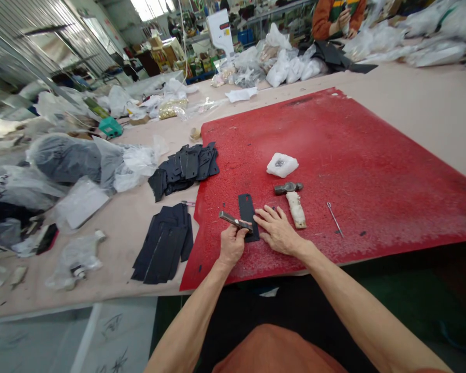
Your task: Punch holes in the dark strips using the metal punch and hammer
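Note:
My left hand [232, 245] is closed around a dark metal punch [231, 219], which lies slanted with one end over the lower part of a black strip [246, 206]. The strip lies flat on the red mat [373, 171] and has a small hole near its far end. Just right of it, my right hand [278, 231] is spread palm down, its fingertips at the strip's edge. A hammer [296, 207] with a white-wrapped handle rests beyond that hand. Farther right lies a thin metal rod [335, 219] with a looped end.
A white packet [282, 165] with small grey bits sits on the mat. Black pieces form a neat stack [161, 246] and a looser pile [188, 165] at left. Plastic bags [73, 160] crowd the table's left side. Across the table a person [338, 20] in orange holds something.

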Demonstrator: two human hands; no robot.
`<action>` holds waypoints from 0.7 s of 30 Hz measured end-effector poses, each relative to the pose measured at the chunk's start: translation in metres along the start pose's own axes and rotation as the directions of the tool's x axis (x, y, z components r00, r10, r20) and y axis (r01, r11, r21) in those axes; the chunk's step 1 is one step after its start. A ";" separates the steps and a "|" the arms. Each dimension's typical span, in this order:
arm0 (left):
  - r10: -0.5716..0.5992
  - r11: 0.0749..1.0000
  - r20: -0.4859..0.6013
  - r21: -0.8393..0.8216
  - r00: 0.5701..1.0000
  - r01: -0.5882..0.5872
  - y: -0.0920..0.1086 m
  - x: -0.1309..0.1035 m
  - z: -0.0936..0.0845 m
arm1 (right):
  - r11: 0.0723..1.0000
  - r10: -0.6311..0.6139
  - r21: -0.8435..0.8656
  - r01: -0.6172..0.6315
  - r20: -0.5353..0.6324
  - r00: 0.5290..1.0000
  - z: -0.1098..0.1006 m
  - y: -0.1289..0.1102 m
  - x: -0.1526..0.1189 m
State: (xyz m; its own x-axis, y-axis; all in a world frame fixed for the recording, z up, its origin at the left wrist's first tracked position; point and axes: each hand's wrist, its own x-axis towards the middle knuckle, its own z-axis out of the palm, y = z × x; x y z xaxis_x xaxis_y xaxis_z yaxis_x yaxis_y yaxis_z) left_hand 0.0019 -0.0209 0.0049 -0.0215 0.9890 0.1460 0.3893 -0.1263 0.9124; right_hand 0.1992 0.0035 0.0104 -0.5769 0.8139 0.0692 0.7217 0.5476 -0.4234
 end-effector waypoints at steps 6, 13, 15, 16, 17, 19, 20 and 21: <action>0.027 1.000 0.032 0.002 0.999 -0.027 -0.003 -0.003 -0.003 | 1.000 0.021 0.010 -0.021 -0.001 1.000 0.001 -0.002 0.002; 0.026 1.000 0.056 -0.015 0.998 -0.025 -0.007 -0.005 -0.003 | 0.999 0.034 0.018 -0.033 -0.007 0.999 -0.002 -0.003 0.001; 0.038 0.999 0.055 0.002 0.998 -0.038 -0.005 -0.004 -0.002 | 0.999 0.038 0.020 -0.037 -0.006 0.999 -0.002 -0.004 0.001; 0.045 0.999 0.052 0.011 0.998 -0.045 -0.004 -0.004 -0.002 | 0.999 0.040 0.021 -0.040 -0.007 0.999 -0.002 -0.004 0.001; 0.050 0.999 0.051 0.019 0.997 -0.051 -0.003 -0.004 -0.001 | 0.999 0.042 0.022 -0.042 -0.009 0.999 -0.002 -0.004 0.001; 0.051 0.998 0.051 0.028 0.997 -0.053 0.000 -0.004 -0.001 | 0.999 0.044 0.025 -0.044 -0.014 0.999 -0.001 -0.003 0.001; 0.047 0.998 0.050 0.029 0.998 -0.048 0.000 -0.005 -0.001 | 0.999 0.044 0.025 -0.043 -0.018 0.999 -0.001 -0.003 0.001; 0.039 0.999 0.049 0.032 0.998 -0.041 0.000 -0.005 -0.001 | 0.999 0.044 0.026 -0.043 -0.022 0.999 0.000 -0.003 0.001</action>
State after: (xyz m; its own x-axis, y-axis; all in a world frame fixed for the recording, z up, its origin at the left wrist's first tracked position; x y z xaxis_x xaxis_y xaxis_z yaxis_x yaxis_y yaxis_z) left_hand 0.0015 -0.0258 0.0049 0.0386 0.9859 0.1631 0.4188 -0.1642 0.8931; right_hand 0.1970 0.0029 0.0120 -0.5364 0.8411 0.0701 0.7357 0.5066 -0.4495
